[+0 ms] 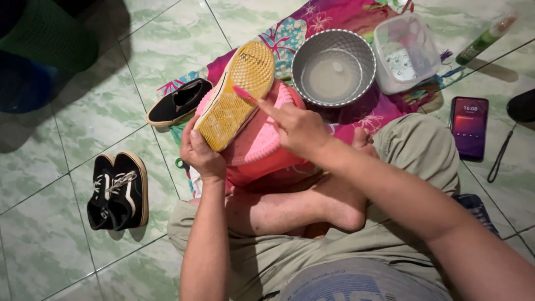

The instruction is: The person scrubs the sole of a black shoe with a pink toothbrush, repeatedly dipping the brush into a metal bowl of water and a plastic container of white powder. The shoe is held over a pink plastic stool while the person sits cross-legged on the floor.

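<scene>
Two hands work over green floor tiles (67, 145): left (202, 151) gripping shoe (237, 95), right (295, 125) pinching pink brush (244, 92).

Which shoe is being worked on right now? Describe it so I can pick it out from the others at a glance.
Start at the pink basin in front of the seated person's crossed legs. Over it, the left hand holds a shoe sole-up, while the right hand puts a pink brush to it. It alone shows a tan waffle-pattern sole; the other black shoes lie on the floor.

Yellow waffle-patterned sole (237, 95); pink basin (262, 147); floral magenta cloth (334, 17); green marbled tiles (72, 128).
</scene>
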